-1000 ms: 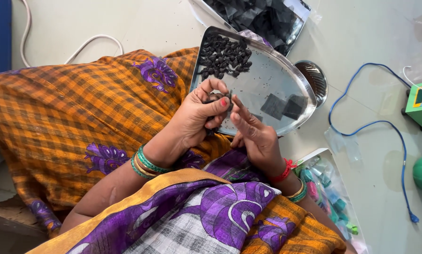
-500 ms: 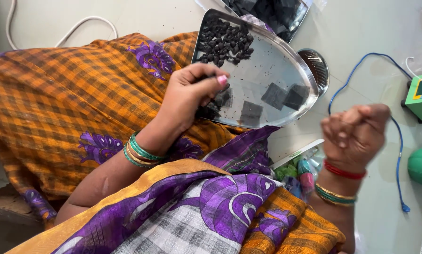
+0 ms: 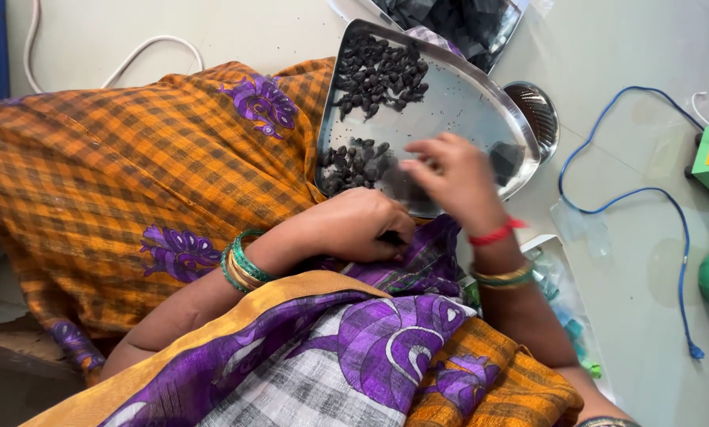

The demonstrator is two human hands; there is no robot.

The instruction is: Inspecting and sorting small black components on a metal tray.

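Item, sorting stage: steel tray (image 3: 481,103) rested on the lap, small black pieces (image 3: 378,75) heaped at its far end; right hand (image 3: 453,174) hovered loosely open over it, left hand (image 3: 362,225) curled at its near edge, grip indiscernible; next move likely called for a fingertip pinch.

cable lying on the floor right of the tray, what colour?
Blue: the cable loops across the pale floor beside the metal tray, clearest in the head view.

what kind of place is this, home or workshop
Probably a home or small workroom floor, used for hand-sorting. A steel tray of small dark pieces rests on the person's lap, and cables trail over the pale floor.
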